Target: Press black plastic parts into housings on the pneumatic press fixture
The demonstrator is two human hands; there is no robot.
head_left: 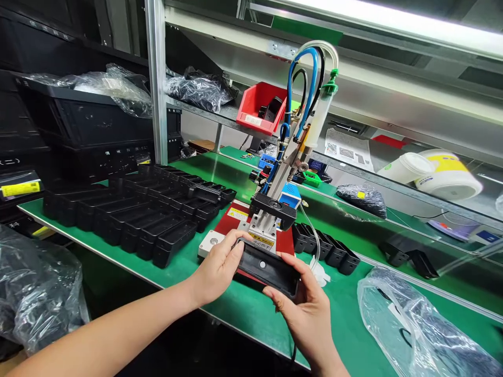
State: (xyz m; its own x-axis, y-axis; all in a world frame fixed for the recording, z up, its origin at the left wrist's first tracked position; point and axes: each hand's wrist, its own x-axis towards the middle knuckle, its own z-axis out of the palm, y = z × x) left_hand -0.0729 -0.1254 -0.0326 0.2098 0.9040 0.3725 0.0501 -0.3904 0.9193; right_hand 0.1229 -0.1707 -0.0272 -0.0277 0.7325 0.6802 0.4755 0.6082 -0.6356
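Note:
Between my two hands is a long black plastic housing [271, 268], tilted with its hollow side toward me; a small pale round spot shows on its floor. My left hand [222, 264] grips its left end, thumb on the near rim. Around the right end my right hand [306, 298] is closed, fingers above and thumb below. Just behind the housing stands a dispensing machine [275, 209] on a red base, with a clear syringe [320, 118] and blue hoses above. A black part lies across the front of the machine.
Rows of similar black housings [135, 217] cover the left of the green bench [236, 314]. More housings [326, 248] stand right of the machine. A clear plastic bag [416, 324] lies at the right. A red bin [261, 110] and a white tub [448, 175] are on the shelf.

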